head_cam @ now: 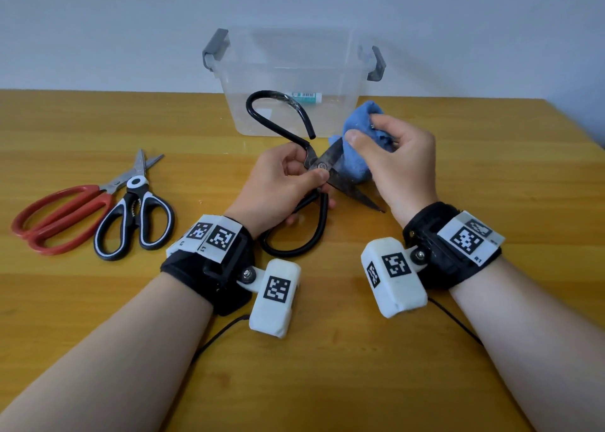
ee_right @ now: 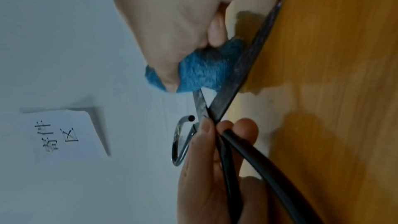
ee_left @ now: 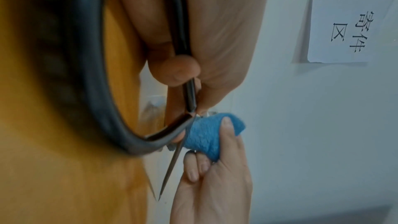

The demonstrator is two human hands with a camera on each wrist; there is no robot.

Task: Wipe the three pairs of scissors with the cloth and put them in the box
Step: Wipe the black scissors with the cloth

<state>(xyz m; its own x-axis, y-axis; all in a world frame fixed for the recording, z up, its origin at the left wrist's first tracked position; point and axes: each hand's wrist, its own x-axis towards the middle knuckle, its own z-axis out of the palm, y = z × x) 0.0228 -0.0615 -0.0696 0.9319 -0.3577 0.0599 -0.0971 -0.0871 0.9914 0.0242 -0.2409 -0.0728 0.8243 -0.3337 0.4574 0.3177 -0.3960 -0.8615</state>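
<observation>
Large black-handled scissors point(head_cam: 322, 166) point(ee_left: 189, 94) point(ee_right: 234, 81) are spread wide above the table's middle. My left hand point(head_cam: 288, 176) point(ee_left: 183, 71) pinches them near the pivot. My right hand point(head_cam: 389, 156) point(ee_right: 172, 43) grips a bunched blue cloth point(head_cam: 360, 137) point(ee_left: 206, 135) point(ee_right: 200, 72) wrapped around the upper blade. The lower blade points right toward the table. Red-handled scissors point(head_cam: 62, 215) and black-and-white scissors point(head_cam: 137, 215) lie side by side on the left. The clear plastic box point(head_cam: 291, 71) with grey latches stands behind, and nothing shows inside it.
The wooden table point(head_cam: 327, 350) ends at a pale wall behind the box. A paper sign point(ee_left: 353, 28) point(ee_right: 62, 134) hangs on the wall. Thin black cables point(head_cam: 216, 336) run from my wrist cameras across the near table.
</observation>
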